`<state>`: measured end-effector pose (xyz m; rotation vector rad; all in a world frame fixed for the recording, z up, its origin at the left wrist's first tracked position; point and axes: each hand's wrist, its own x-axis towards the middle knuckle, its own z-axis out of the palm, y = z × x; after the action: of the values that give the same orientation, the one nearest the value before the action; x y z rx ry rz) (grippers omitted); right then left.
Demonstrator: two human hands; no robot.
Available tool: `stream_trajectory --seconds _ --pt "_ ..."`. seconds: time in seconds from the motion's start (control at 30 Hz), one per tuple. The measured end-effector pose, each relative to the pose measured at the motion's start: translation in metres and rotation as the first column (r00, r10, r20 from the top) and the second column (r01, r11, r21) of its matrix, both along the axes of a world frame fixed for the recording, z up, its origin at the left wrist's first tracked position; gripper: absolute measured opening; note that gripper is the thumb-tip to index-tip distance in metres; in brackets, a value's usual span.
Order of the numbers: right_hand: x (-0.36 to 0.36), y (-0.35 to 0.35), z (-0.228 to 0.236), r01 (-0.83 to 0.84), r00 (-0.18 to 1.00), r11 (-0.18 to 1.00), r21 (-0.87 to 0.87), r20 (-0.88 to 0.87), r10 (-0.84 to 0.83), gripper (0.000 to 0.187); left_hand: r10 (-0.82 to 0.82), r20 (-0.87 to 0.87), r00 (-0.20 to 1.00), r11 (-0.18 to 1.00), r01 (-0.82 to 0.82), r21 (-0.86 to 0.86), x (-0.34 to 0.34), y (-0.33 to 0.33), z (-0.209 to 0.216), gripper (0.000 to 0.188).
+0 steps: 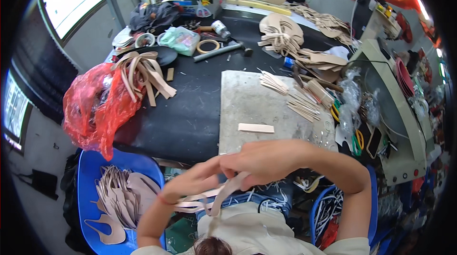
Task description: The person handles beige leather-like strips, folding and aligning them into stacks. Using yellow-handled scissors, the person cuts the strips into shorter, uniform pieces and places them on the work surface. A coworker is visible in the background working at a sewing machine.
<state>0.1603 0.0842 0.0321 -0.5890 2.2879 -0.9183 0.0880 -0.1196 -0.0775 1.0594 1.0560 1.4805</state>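
Observation:
My two hands meet just in front of the near edge of the grey work board (233,98). A long beige leather strap (228,192) bends in a loop below them. My right hand (266,160) pinches its upper end between thumb and fingers. Against those fingertips, my left hand (197,178) is closed over more of the beige strips, its fingertips partly hidden and blurred. Several strip ends hang below my left wrist, above my lap. A short flat beige leather piece (256,128) lies on the board just beyond my right hand.
Thin leather strips (303,107) lie on the board's far right. On the black table are a red plastic bag (90,107), leather straps (145,71) and a hammer (223,50). Blue bins flank me; the left bin (88,198) holds cut leather pieces. Across the table sits another person.

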Motion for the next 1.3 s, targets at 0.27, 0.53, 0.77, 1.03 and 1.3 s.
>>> stream_trajectory --seconds 0.27,0.53,0.77,1.03,1.3 --pt "-0.009 0.042 -0.004 0.186 0.97 0.982 -0.03 -0.154 -0.188 0.024 -0.051 -0.031 0.998 0.968 0.042 -0.247 -0.005 0.021 0.008 0.031" --pt "0.005 0.022 -0.035 0.619 0.161 0.727 -0.299 -0.857 -0.49 0.028 0.42 0.034 0.907 0.897 -0.409 -0.166 0.004 0.046 0.002 0.019" --pt "0.017 -0.016 -0.095 0.624 0.228 0.641 -0.448 -0.68 -0.697 0.017 0.561 -0.079 0.824 0.823 -0.565 -0.06 0.015 0.069 -0.008 0.04" --pt "0.007 -0.009 -0.093 0.616 0.25 0.673 -0.409 -0.709 -0.659 0.012 0.538 -0.47 0.7 0.783 -0.621 -0.029 0.024 0.069 -0.001 0.063" --pt "0.005 -0.004 -0.106 0.58 0.224 0.722 -0.376 -0.779 -0.585 0.017 0.425 0.108 0.899 0.9 -0.406 -0.16 0.012 0.064 -0.02 0.056"
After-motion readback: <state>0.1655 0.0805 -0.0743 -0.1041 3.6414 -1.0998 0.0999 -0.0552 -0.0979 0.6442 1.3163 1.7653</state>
